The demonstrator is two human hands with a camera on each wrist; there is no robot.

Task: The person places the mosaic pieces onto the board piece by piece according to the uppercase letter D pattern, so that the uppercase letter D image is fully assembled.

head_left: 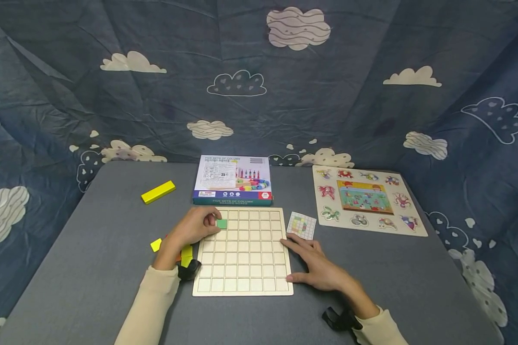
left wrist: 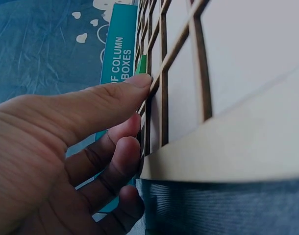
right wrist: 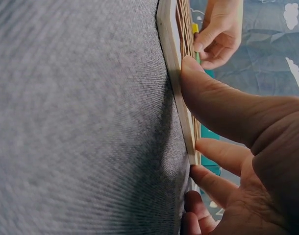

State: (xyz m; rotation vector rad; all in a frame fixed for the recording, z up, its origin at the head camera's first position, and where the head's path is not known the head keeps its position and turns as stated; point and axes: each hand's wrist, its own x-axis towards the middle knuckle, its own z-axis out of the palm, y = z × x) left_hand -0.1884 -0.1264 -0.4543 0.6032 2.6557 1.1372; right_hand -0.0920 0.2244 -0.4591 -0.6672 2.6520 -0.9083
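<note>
With your left hand (head_left: pixel 194 226) you are pinching a green tile (head_left: pixel 222 224) between thumb and fingers, over the upper left part of the board (head_left: pixel 243 258). Your right hand (head_left: pixel 317 266) is resting against the board's right edge, thumb and fingers spreading wide. A card (head_left: pixel 302 225) is lying just beyond those fingers, and a box (head_left: pixel 232 179) is lying behind the board. A yellow bar (head_left: pixel 158 192) is lying farther left on the worktop (head_left: pixel 90 258).
</note>
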